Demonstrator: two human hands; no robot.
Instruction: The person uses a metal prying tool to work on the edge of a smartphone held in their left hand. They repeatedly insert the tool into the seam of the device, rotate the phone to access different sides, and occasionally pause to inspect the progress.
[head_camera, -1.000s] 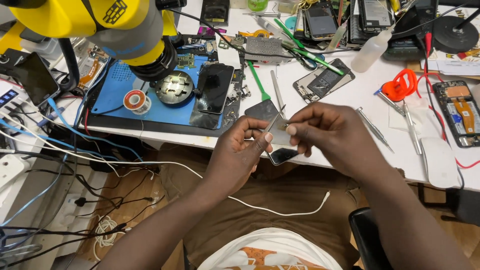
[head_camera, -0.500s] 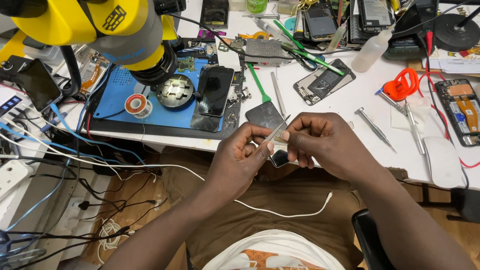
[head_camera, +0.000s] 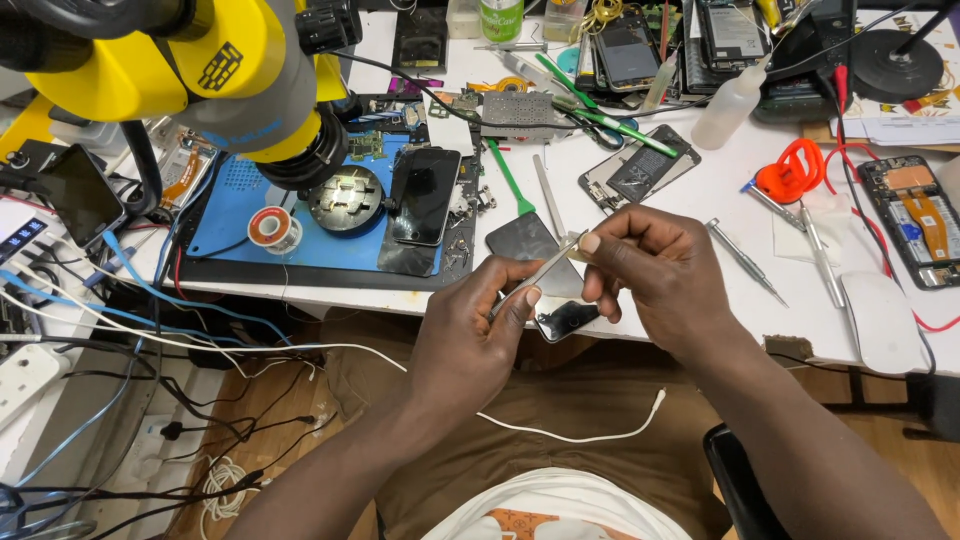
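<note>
Seen from above, just off the near edge of the white counter (head_camera: 700, 300), over the lap. Left hand (head_camera: 470, 335) raised from a forearm coming up from the lower left, wrist bent slightly, fingers curled inward, thumb and forefinger pinched shut on slim metal tweezers (head_camera: 535, 275). Tweezers slanted up and to the right, tips meeting the fingertips of the other hand. Right hand (head_camera: 660, 275) reaching in from the lower right, forearm angled across the lap, knuckles upward, thumb and forefinger closed in a tight pinch on something very small at the tweezer tips; too tiny to tell what. Remaining fingers of both hands loosely folded. Directly beneath the hands, a small dark phone part (head_camera: 565, 320) lying at the counter's edge, a black phone panel (head_camera: 530, 240) just beyond it. Farther left, a blue work mat (head_camera: 230, 225) bearing a solder spool (head_camera: 272, 228), a round metal holder (head_camera: 345, 198) and a black phone (head_camera: 425, 195), under a yellow microscope head (head_camera: 200, 70). To the right, a metal screwdriver (head_camera: 745, 262) and an orange looped tool (head_camera: 795, 170). White cable (head_camera: 570, 432) draped across the lap.
</note>
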